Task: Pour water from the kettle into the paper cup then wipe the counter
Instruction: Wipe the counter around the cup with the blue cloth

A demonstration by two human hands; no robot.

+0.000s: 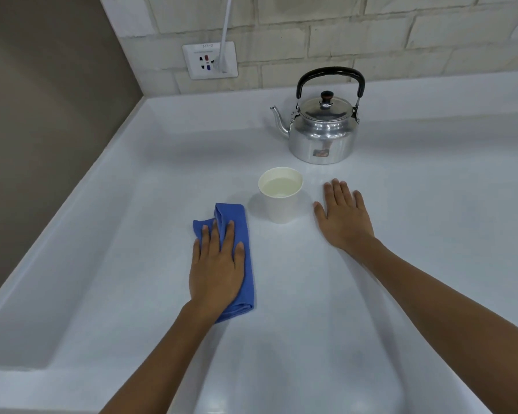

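We count one kettle (320, 135), one paper cup (280, 194), one blue cloth (237, 234) and our two hands on the white counter (117, 234). The kettle is shiny metal with a black handle standing upright over its lid; it sits toward the counter's far edge, near the tiled wall, its spout pointing left. The paper cup stands upright just in front of the kettle, apart from it, and holds pale liquid close to its rim. Our left hand (216, 270) lies flat, palm down, on the folded cloth, the fingers stretched out and slightly spread, pressing rather than gripping. The cloth lies just left of the cup, not touching it, its long side running toward the near edge. Our right hand (343, 218) rests flat on the bare counter just right of the cup, fingers extended and close together, holding nothing. On the wall beyond the far edge we see one socket plate (210, 59) with one white cable (226, 28) plugged in.
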